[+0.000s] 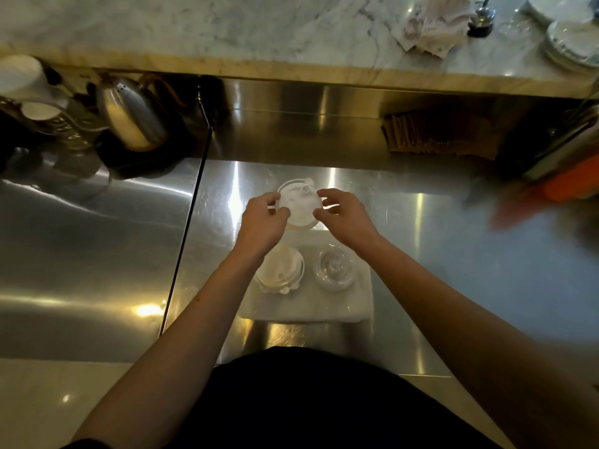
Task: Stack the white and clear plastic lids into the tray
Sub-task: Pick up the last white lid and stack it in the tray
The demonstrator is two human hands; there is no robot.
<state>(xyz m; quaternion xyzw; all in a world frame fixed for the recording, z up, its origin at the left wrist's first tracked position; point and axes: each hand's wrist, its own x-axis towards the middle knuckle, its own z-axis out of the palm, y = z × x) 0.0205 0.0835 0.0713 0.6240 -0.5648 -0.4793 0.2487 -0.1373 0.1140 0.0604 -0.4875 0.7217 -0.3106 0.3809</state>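
White lids (299,207) judged light, thin, flexible, a bit slippery; best taken at the rim from opposite sides, not squeezed hard. The stack sits on the steel bench (405,228), just beyond the far edge of the white tray (359,306). It lies between both hands: left hand (263,218) fingers (281,211) curled against its left rim, right hand (344,212) fingers (321,214) at its right rim, pinching lightly. Firm contact can't be confirmed. White stack (281,268) and clear lids (334,268) already in tray.
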